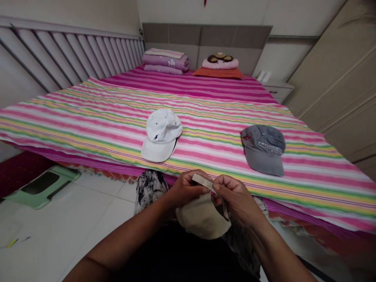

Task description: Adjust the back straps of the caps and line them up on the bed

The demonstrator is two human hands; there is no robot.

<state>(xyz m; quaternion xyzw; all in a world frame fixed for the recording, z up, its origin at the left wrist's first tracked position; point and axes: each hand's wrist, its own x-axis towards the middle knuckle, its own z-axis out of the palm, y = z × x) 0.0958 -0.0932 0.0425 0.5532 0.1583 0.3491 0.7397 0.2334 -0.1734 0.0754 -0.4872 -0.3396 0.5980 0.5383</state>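
Observation:
A beige cap [202, 217] is held over my lap, close to the bed's front edge. My left hand [188, 188] pinches one end of the cap's back strap [202, 181], thumb on top. On the strap's other side, my right hand [233, 196] grips it by thumb and forefinger near a small metal-looking buckle. The cap's far side is partly hidden by my fingers. On the bed ahead lie a white cap [163, 131] with a small dark logo, left of centre, and a grey cap [263, 147] with white lettering, to the right. Neither hand touches those two.
A striped sheet [102, 113] covers the bed. Folded purple bedding [164, 62] and a pink pillow stack [219, 64] rest by the headboard [185, 39]. A green plastic stool [41, 188] is on the tiled floor at left. A white nightstand [277, 90] stands beside the bed.

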